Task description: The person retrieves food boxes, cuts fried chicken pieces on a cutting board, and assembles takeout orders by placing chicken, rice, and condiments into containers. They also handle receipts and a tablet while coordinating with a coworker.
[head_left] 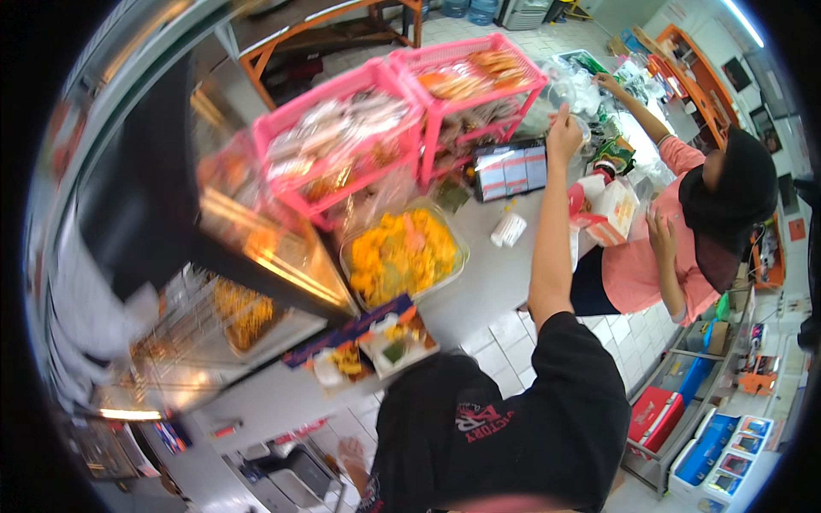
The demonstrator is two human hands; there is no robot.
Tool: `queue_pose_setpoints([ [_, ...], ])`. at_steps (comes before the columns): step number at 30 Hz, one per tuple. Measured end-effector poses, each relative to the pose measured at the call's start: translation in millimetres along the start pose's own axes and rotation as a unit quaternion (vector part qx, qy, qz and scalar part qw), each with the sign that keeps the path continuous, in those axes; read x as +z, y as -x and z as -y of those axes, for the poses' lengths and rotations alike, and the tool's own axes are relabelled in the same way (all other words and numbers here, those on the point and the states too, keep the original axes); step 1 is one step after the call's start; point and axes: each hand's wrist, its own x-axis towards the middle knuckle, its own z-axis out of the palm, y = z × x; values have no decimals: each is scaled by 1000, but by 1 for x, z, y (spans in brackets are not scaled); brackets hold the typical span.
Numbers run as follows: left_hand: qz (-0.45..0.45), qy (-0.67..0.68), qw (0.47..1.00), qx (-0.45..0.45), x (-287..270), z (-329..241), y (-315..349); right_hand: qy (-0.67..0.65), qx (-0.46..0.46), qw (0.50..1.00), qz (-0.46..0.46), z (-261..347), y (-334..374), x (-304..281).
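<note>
My right arm stretches forward over the steel counter (492, 282). Its hand (562, 138) is closed beside a clear plastic bag (547, 107); whatever the fingers hold cannot be made out. Below that hand a tablet (510, 171) leans on the counter, and a small white paper roll (509, 230) lies nearby. Low on my left side, my left hand (351, 453) hangs with fingers apart and nothing in it. A clear-rimmed tray heaped with yellow food (402, 256) stands ahead, behind a card with food pictures (363, 349).
Pink racks (342, 201) of packaged snacks line the counter's far side. A glass display case (274, 248) stands left. At right, a co-worker in a pink shirt (637, 278) reaches toward plastic bags beside a red-and-white box (611, 212). Coolers (657, 419) stand lower right.
</note>
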Motion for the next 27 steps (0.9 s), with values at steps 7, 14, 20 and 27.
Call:
queue_pose_setpoints([
  [7, 7, 107, 994, -31, 100, -17, 91, 366, 50, 815, 446, -89, -203, 105],
  [14, 39, 165, 985, -41, 124, -22, 125, 465, 184, 632, 592, -197, -212, 150],
  [20, 10, 106, 994, -26, 140, -42, 154, 425, 200, 735, 489, -200, -218, 152],
  [27, 27, 24, 999, -35, 94, -18, 85, 440, -129, 856, 241, -124, -224, 98],
])
